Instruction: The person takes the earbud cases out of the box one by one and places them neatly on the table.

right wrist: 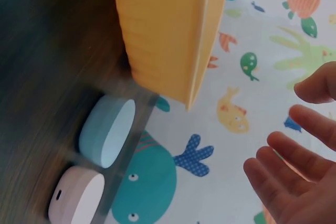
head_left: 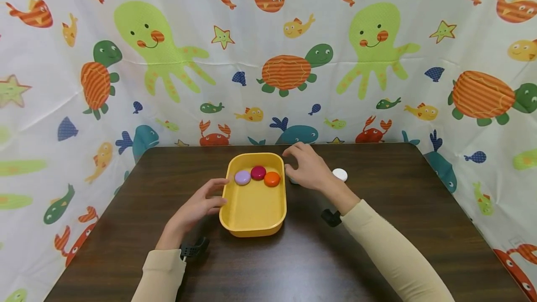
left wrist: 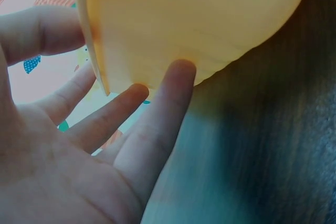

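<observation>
A yellow rectangular plastic tray (head_left: 253, 220) stands on the dark table, with a lilac (head_left: 242, 177), a magenta (head_left: 258, 173) and an orange (head_left: 272, 179) glossy rounded piece at its far end. My left hand (head_left: 199, 209) is at the tray's left side, fingers spread and fingertips touching its wall and rim. Beyond the tray's right rim my right hand (head_left: 308, 167) hovers, fingers loosely bent and nothing between them. Partly hidden beneath it is a light blue rounded piece (right wrist: 107, 132). Beside that sits a pale one (right wrist: 76, 198) with a small dark slot, white (head_left: 340, 175) in the head view.
The dark wooden table (head_left: 377, 227) extends on both sides of the tray. A white curtain (head_left: 260, 36) printed with sea animals hangs behind and at the sides of the table. Dark wrist cameras show below both hands.
</observation>
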Demonstrator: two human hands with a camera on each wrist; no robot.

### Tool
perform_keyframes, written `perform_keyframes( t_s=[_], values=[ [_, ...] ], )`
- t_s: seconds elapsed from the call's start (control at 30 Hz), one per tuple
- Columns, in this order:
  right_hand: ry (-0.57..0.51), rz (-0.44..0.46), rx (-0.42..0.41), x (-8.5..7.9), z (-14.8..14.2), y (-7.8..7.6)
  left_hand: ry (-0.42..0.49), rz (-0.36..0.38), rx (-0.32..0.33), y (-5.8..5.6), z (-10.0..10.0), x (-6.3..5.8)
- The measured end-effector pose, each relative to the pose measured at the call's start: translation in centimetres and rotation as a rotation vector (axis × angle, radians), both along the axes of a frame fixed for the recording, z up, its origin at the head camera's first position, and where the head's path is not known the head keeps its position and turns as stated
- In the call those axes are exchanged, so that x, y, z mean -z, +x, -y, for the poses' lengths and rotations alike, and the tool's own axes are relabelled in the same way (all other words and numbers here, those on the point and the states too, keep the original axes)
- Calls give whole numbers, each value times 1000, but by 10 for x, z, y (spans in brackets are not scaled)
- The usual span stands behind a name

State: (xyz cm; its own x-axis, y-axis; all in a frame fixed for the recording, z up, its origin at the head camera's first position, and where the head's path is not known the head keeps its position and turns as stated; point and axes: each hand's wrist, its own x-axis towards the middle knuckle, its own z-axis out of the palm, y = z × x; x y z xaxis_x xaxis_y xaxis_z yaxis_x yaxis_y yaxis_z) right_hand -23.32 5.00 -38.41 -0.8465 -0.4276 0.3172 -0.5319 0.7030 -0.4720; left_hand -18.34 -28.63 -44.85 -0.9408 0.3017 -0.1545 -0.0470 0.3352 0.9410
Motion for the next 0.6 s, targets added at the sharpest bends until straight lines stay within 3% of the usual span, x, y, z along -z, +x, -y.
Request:
perform_keyframes(
  t_s=[0.6],
  values=[
    [15,2,-21,-3,27,-2,-10,8,-13,3,1,-1]
  ],
)
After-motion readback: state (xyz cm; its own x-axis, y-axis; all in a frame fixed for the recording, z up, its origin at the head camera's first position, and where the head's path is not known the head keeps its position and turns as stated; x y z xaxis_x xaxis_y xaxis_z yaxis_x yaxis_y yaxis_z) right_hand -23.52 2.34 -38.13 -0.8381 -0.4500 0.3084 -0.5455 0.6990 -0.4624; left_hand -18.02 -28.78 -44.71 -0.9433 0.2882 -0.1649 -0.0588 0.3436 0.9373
